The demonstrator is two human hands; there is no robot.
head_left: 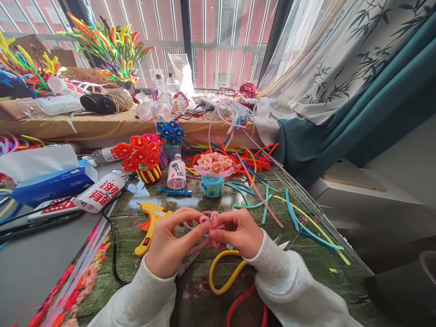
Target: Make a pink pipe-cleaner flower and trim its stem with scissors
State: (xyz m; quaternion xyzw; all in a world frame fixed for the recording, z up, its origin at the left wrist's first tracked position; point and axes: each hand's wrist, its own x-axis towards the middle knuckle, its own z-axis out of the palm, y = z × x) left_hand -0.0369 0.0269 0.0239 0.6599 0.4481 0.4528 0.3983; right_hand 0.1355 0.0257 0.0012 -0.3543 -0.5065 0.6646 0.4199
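A pink pipe cleaner [214, 220], bent into small loops, is pinched between both hands above the middle of the table. My left hand [177, 236] grips its left side with thumb and forefinger. On the right side, my right hand [240, 234] pinches it the same way. A yellow glue gun [150, 227] lies just left of my left hand. Beneath my wrists are a yellow loop [213, 277] and a red loop [235, 309], perhaps scissor handles; pointed metal tips show beside my right wrist. Beyond the hands stands a blue pot [213, 187] with pink pipe-cleaner flowers [214, 162].
Red flowers [141, 152] in a striped pot, blue flowers [170, 131] and a cut bottle [176, 172] stand farther back. Loose pipe cleaners [265, 200] lie to the right. A black cord [114, 245] runs down the left, near a tissue pack [54, 184]. The windowsill is cluttered.
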